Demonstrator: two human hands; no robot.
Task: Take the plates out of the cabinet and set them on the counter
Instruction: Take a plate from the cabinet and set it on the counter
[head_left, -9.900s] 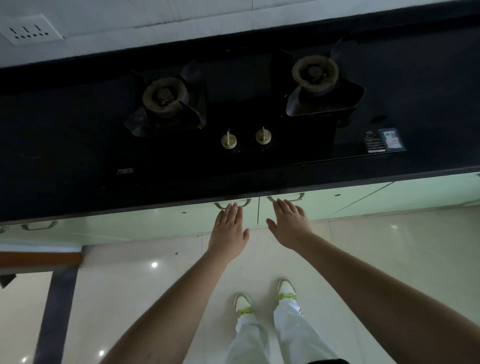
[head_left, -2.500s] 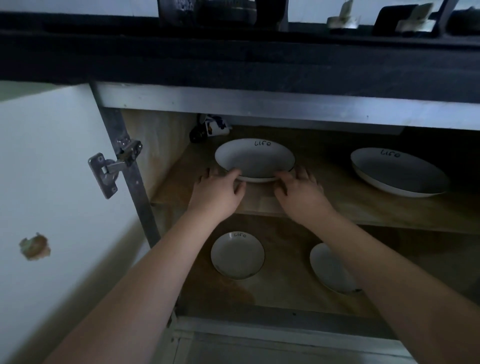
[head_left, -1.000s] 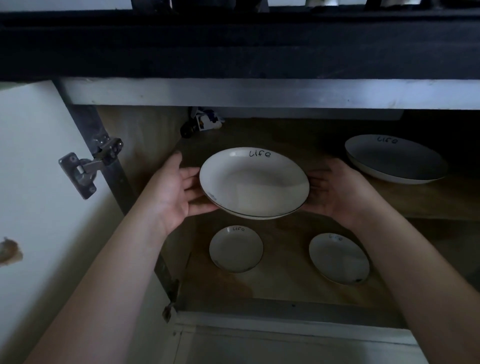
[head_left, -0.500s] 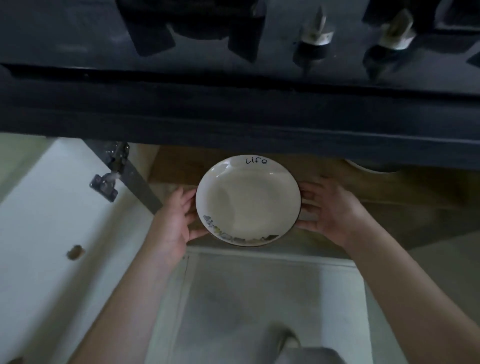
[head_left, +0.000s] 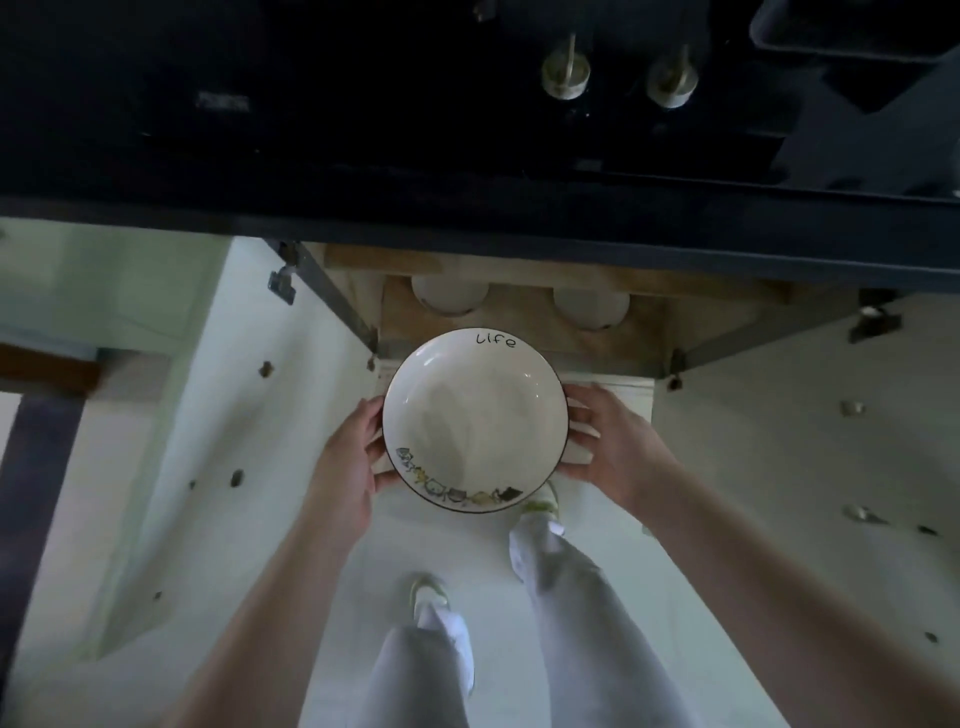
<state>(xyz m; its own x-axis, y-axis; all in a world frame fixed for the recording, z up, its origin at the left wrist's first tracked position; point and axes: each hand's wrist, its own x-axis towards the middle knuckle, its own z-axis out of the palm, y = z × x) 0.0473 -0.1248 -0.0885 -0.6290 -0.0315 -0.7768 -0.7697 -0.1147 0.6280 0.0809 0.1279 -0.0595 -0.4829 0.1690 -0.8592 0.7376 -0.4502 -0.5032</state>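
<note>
A white plate (head_left: 475, 421) with a dark rim, the word "life" and small pictures along its near edge is held level in front of the open cabinet (head_left: 519, 322). My left hand (head_left: 350, 462) grips its left rim and my right hand (head_left: 605, 447) its right rim. Two smaller white plates (head_left: 449, 300) (head_left: 591, 310) show on the cabinet's bottom board, partly hidden under the dark counter (head_left: 363, 208). The upper shelf is out of sight.
A black gas hob with two knobs (head_left: 566, 75) (head_left: 672, 83) sits in the counter above. Both cabinet doors (head_left: 218, 441) (head_left: 810, 467) stand open to either side. My legs and shoes (head_left: 537, 525) are on the pale tiled floor below.
The plate came off the upper shelf and out of the cabinet, held in both hands. My view rose from inside the cabinet to looking down over the counter edge.
</note>
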